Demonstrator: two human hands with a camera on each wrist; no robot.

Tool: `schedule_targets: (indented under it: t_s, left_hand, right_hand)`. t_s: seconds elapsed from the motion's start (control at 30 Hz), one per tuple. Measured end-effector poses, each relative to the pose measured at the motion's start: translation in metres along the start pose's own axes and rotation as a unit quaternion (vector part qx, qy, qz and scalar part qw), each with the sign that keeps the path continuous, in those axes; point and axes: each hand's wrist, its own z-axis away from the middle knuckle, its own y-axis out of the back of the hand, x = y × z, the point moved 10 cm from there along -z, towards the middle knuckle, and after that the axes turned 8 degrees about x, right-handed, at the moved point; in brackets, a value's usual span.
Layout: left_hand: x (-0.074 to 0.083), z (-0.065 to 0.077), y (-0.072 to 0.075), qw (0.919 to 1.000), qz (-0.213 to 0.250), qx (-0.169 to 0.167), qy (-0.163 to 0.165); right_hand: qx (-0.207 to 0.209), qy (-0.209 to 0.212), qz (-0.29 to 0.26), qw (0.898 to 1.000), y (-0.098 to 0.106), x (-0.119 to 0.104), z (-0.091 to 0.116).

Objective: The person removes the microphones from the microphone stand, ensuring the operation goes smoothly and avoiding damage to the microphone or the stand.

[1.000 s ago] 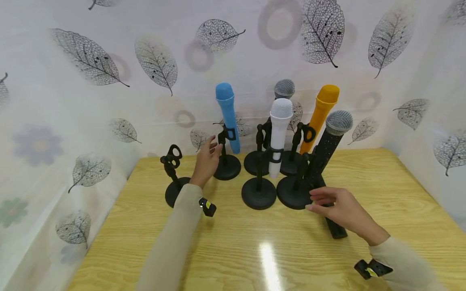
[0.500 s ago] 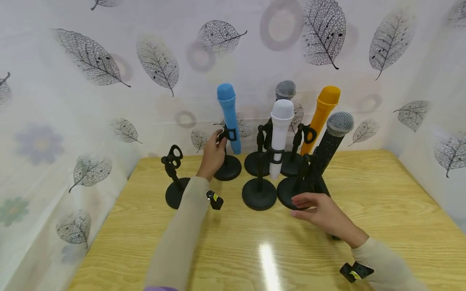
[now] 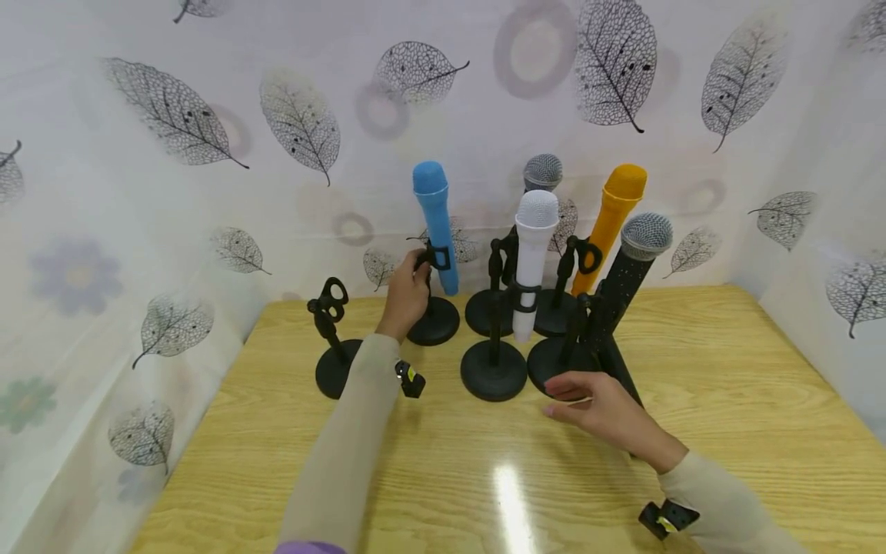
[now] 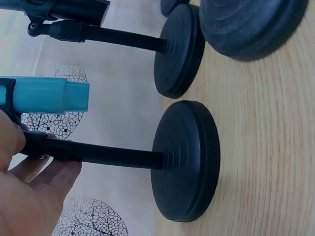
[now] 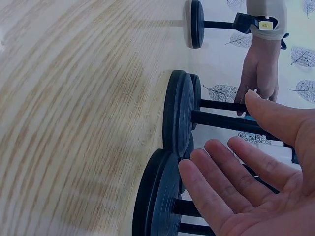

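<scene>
My left hand (image 3: 407,296) grips the upper post of a black microphone stand (image 4: 110,156), just below its clip. The thumb lies near the clip, with fingertips round the post in the left wrist view. A blue microphone (image 3: 436,211) leans in that clip, and the round base rests on the table. My right hand (image 3: 609,408) holds nothing; its fingers are loosely extended in the right wrist view. It hovers in front of the stand carrying a black microphone (image 3: 626,269). Nearby, a white microphone (image 3: 533,246) sits in another stand's clip.
At the left stands a microphone stand (image 3: 337,368) with nothing in its clip. An orange microphone (image 3: 609,219) and a second black microphone (image 3: 543,171) are in stands at the back. A long black object (image 3: 621,371) lies on the wooden table (image 3: 443,477), partly behind my right hand.
My left hand has moved right and taken hold of the blue microphone's stand post. My right hand has shifted left and slightly nearer, away from the long black object. The microphones stay in place.
</scene>
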Motion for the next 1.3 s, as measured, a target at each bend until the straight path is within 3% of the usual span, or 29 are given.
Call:
schedule_targets:
  t_s: [0.5,1.3]
  left_hand:
    - [0.001,0.007,0.007,0.9991,-0.014,-0.016,-0.037]
    - [0.008,0.044,0.022,0.9957,-0.033,-0.042,-0.076]
  right_hand:
    - [0.005,0.004,0.010,1.000,0.000,-0.003,0.000]
    - [0.013,0.016,0.007,1.000,0.003,-0.006,0.001]
